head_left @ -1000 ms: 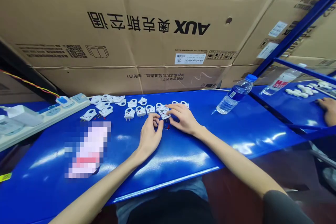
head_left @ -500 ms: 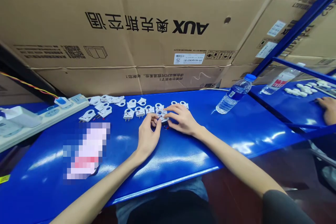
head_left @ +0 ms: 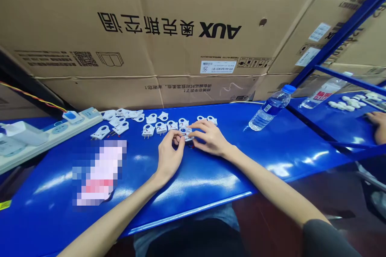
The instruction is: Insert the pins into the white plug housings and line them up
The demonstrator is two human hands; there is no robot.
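Note:
Between my two hands is a white plug housing with a round opening and a bit of dark and red wire below it. My left hand pinches its left side with thumb and forefinger. From the right, the bent fingers of my right hand grip its other side. Just behind stands a similar white plug piece. More ring-topped plug pieces form a row to the left, some showing metal pins. Further left lies a loose cluster of white plug parts, and two plug pieces sit behind my right hand.
A power strip runs along the left of the blue table. A blurred pink item lies near it. To the right are a water bottle, a blue metal frame, and another person's hand. Large cartons stand behind.
The plug housing between my fingers has tilted slightly, and less of the wire below it shows. Both hands stay in nearly the same place.

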